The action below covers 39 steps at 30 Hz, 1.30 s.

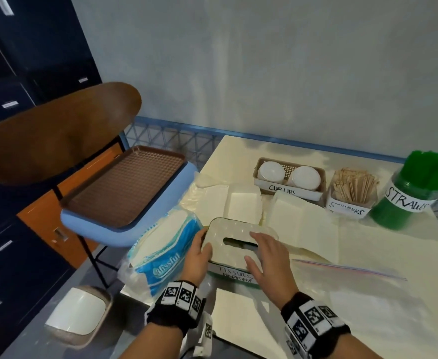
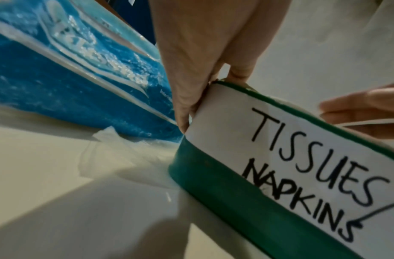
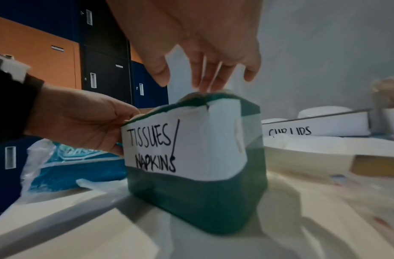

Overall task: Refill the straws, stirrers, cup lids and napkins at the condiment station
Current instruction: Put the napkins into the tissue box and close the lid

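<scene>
left hand (image 1: 196, 257) grips the left end of the napkin box (image 1: 238, 248), thumb on the lid (image 1: 234, 233) edge, fingers curled down the side wall; clamped on the box. right hand (image 1: 266, 257) lies above the lid with fingers straight and spread, tips at or just over the slot (image 1: 240, 241); it holds nothing, and contact with the lid cannot be confirmed from the right wrist view.

the box stands upright on the counter (image 1: 368, 294), near its front edge, label toward the person. its long axis runs left to right, spanning from one hand to the other. the lid appears seated; judged, the napkin refill is at its closing or settling stage.

the opened napkin pack (image 1: 166, 251) lies just beside the box on its left, against the left hand. loose white napkin stacks (image 1: 244, 207) lie behind the box. further back stand the lids basket (image 1: 289, 189), stirrers (image 1: 352, 190) and straws (image 1: 409, 193), all appearing stocked. the right hand is nearer these.
</scene>
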Available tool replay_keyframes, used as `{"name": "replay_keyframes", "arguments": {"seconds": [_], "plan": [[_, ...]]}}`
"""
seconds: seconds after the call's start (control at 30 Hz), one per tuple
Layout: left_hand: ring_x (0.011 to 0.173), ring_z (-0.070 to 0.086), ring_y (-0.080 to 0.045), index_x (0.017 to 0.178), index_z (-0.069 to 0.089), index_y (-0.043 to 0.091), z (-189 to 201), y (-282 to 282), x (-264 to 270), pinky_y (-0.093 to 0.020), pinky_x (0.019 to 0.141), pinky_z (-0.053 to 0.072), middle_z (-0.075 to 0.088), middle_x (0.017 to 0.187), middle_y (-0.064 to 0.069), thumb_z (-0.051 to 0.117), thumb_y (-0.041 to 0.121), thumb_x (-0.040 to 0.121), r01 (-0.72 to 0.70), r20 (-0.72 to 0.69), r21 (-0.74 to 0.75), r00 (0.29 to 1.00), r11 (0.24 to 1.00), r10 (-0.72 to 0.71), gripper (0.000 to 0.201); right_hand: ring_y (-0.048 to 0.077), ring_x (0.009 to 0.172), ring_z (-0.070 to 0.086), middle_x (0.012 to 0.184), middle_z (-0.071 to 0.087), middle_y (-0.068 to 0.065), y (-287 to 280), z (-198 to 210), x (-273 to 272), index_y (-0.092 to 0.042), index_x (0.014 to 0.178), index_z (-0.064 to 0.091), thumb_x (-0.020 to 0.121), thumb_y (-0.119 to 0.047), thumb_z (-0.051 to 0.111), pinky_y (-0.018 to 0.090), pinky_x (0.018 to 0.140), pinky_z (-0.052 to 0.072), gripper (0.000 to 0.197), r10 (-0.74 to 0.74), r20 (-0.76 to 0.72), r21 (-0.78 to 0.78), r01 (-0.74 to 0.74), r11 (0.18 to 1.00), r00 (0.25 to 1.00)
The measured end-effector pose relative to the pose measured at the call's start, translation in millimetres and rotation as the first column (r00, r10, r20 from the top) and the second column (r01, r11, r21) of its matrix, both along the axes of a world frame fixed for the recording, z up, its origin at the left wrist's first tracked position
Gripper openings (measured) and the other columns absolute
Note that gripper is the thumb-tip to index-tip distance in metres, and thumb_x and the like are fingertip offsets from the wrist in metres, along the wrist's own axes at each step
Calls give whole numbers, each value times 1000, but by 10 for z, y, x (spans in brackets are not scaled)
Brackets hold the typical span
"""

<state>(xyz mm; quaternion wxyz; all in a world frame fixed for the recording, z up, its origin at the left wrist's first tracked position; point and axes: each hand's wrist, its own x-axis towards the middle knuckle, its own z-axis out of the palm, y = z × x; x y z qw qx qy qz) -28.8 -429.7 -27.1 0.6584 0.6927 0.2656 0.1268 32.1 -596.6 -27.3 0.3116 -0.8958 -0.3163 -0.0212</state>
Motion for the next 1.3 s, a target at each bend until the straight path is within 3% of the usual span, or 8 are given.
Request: {"name": "replay_keyframes", "arguments": {"seconds": [0.2, 0.3, 0.5, 0.7, 0.8, 1.03, 1.17, 1.3], "plan": [[114, 55, -13, 116, 52, 27, -22, 97, 83, -31, 104, 41, 58, 122, 1, 38, 17, 100, 12, 27, -151, 1000, 989, -8, 24, 13, 115, 50, 120, 59, -10, 321, -9, 138, -29, 124, 50, 77, -56, -4, 38, 111, 3, 76, 104, -45, -425, -114, 898, 994], [107, 56, 5, 111, 56, 32, -20, 109, 67, -17, 95, 43, 61, 115, 12, 29, 25, 102, 47, 36, -142, 998, 989, -42, 29, 13, 108, 53, 107, 62, -9, 395, 9, 154, -27, 114, 53, 96, -46, 22, 36, 112, 4, 41, 24, -54, -414, -44, 909, 998], [138, 32, -12, 140, 41, 19, -116, 143, 110, -41, 119, 21, 41, 147, 0, 25, 48, 98, 75, -36, -99, 996, 992, -79, 54, 15, 98, 55, 83, 54, -8, 429, 21, 144, -25, 102, 54, 98, -43, 27, 37, 112, 9, 34, -67, -57, -398, 39, 917, 996], [105, 48, 9, 104, 49, 39, 108, 85, 72, -19, 99, 28, 52, 105, 24, 24, 32, 103, 77, 10, -165, 997, 983, -76, 26, 15, 95, 55, 79, 51, -8, 453, 9, 164, -22, 97, 54, 98, -44, 23, 35, 110, 8, 38, -83, -73, -339, 54, 939, 994], [107, 47, 2, 96, 51, 42, 129, 94, 85, -21, 98, 29, 52, 103, 24, 27, 33, 102, 51, 21, -175, 999, 983, -48, 27, 16, 93, 55, 76, 49, -7, 456, -12, 159, -25, 89, 49, 94, -47, 18, 34, 111, 8, 38, -77, -79, -322, 48, 946, 994], [108, 46, -4, 119, 46, 27, 238, 102, 136, -4, 76, 34, 50, 108, 18, 38, 27, 100, 137, 0, 187, 990, 973, -140, 20, 11, 91, 55, 82, 53, -13, 413, -89, 150, -23, 97, 55, 78, -60, 3, 33, 112, 9, 66, -42, -94, -161, 26, 987, 995], [95, 56, -14, 117, 54, 12, 435, 76, 258, -22, 77, 41, 60, 103, 3, 48, 23, 96, 74, 13, 338, 996, 938, -83, 24, 10, 86, 52, 88, 56, -8, 371, -96, 184, -20, 98, 54, 83, -53, 35, 30, 95, 36, 41, -44, -179, 199, 80, 977, 983], [85, 61, -23, 113, 52, 10, 662, -17, 403, -28, 68, 48, 63, 93, -9, 49, 20, 94, 117, 8, 268, 992, 956, -124, 21, 10, 87, 48, 95, 46, -5, 328, -39, 171, -14, 105, 50, 87, -27, 57, 14, 78, 38, 24, -57, -179, 377, 123, 918, 982]]}}
